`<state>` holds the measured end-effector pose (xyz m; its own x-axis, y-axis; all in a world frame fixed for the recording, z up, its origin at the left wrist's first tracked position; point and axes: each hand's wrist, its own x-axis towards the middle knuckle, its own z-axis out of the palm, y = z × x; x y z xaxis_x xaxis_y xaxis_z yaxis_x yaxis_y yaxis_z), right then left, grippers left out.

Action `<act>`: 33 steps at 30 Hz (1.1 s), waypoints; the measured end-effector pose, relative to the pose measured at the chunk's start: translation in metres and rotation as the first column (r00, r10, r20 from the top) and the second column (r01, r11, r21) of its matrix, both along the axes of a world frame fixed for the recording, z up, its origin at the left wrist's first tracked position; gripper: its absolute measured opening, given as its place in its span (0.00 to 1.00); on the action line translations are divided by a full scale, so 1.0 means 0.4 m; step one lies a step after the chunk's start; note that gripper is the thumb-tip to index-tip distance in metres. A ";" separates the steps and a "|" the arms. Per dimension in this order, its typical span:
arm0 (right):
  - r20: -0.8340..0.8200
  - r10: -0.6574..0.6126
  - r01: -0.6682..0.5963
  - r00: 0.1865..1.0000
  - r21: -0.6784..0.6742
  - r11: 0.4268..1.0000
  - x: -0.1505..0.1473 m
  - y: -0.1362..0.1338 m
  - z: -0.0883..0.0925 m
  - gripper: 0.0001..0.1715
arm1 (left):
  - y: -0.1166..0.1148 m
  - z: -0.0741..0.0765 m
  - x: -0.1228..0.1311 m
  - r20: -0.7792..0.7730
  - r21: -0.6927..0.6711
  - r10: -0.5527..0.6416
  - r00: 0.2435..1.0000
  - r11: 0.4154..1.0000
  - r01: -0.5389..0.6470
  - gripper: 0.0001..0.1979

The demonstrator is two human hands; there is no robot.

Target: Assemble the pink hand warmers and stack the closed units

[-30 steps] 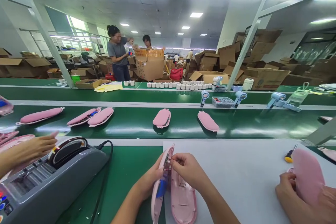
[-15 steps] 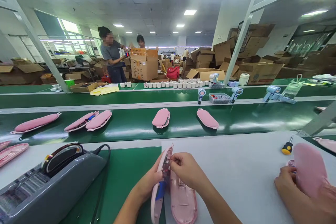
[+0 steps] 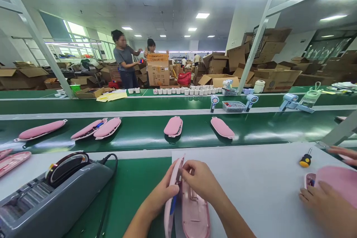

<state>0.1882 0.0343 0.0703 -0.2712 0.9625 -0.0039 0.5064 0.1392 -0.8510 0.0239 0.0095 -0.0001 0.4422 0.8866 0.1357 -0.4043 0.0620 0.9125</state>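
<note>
My left hand [image 3: 161,192] grips a pink oval shell half [image 3: 168,219] and holds it on edge, its inner side turned right. A blue part [image 3: 173,204] shows inside it, partly covered. Fingertips of my right hand [image 3: 201,181] are pinched together at the upper inner side of that half; what lies between them is hidden. Just below, a second pink shell half [image 3: 195,218] lies with its hollow inside facing up, on the white sheet [image 3: 245,193].
At left stands a grey tape dispenser [image 3: 61,193] with a black cable. A co-worker's hand [image 3: 320,197] is beside a pink shell [image 3: 338,184] at right, near a yellow-black screwdriver [image 3: 306,159]. Several pink shells [image 3: 173,125] lie on the green conveyor belt [image 3: 142,134].
The held shell half has turned so less of its inside shows. At right, the co-worker's pink shell has been lowered and another hand has come in by the belt. The pink shells on the belt shifted slightly right.
</note>
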 end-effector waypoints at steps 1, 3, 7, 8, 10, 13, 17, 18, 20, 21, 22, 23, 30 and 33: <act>0.001 -0.062 0.062 0.998 0.020 0.998 0.012 0.006 -0.010 0.08 | 0.000 0.001 0.002 0.064 -0.035 -0.012 0.998 0.999 0.014 0.45; -0.010 -0.146 0.146 0.989 0.016 0.989 0.038 0.018 -0.036 0.21 | 0.000 0.004 0.003 0.179 -0.090 -0.015 0.984 0.995 0.032 0.45; -0.125 -0.068 0.060 0.990 -0.061 0.996 0.050 0.031 -0.076 0.36 | -0.001 0.002 -0.009 0.325 -0.086 0.040 0.945 0.996 -0.012 0.41; -0.175 -0.050 0.042 0.983 -0.046 0.998 0.041 0.030 -0.078 0.35 | -0.002 0.001 -0.014 0.348 -0.078 0.055 0.936 0.997 -0.030 0.41; -0.267 -0.050 0.057 0.962 0.019 0.998 0.014 0.023 -0.071 0.29 | -0.004 0.006 -0.026 0.358 -0.076 0.114 0.927 0.993 -0.093 0.41; -0.361 -0.079 0.125 0.929 0.105 0.987 -0.027 0.006 -0.058 0.24 | -0.011 0.034 -0.044 0.240 -0.154 0.304 0.922 0.950 -0.273 0.38; -0.417 -0.055 0.104 0.907 0.095 0.990 -0.062 -0.019 -0.074 0.26 | -0.024 0.095 -0.066 0.043 -0.219 0.507 0.861 0.846 -0.487 0.36; -0.433 -0.016 0.060 0.901 0.089 0.994 -0.068 -0.025 -0.083 0.27 | -0.028 0.108 -0.069 0.020 -0.214 0.531 0.847 0.830 -0.515 0.34; -0.499 0.094 -0.062 0.861 0.082 0.995 -0.079 -0.039 -0.101 0.29 | -0.033 0.128 -0.070 -0.026 -0.197 0.577 0.816 0.798 -0.570 0.25; -0.534 0.145 -0.123 0.833 0.078 0.989 -0.084 -0.046 -0.109 0.30 | -0.033 0.133 -0.068 -0.063 -0.185 0.611 0.789 0.769 -0.611 0.20; -0.562 0.188 -0.175 0.806 0.077 0.982 -0.088 -0.052 -0.117 0.32 | -0.031 0.136 -0.065 -0.111 -0.166 0.654 0.748 0.730 -0.663 0.17; -0.576 0.220 -0.213 0.787 0.081 0.974 -0.092 -0.059 -0.124 0.33 | -0.026 0.136 -0.061 -0.162 -0.140 0.702 0.694 0.679 -0.720 0.18; -0.500 0.294 -0.258 0.815 0.140 0.956 -0.096 -0.082 -0.139 0.35 | 0.005 0.137 -0.045 -0.392 0.070 0.835 0.387 0.446 -0.892 0.15; -0.545 0.149 -0.157 0.825 0.034 0.987 -0.107 -0.086 -0.124 0.33 | -0.001 0.152 -0.038 -0.419 0.126 0.834 0.359 0.445 -0.887 0.11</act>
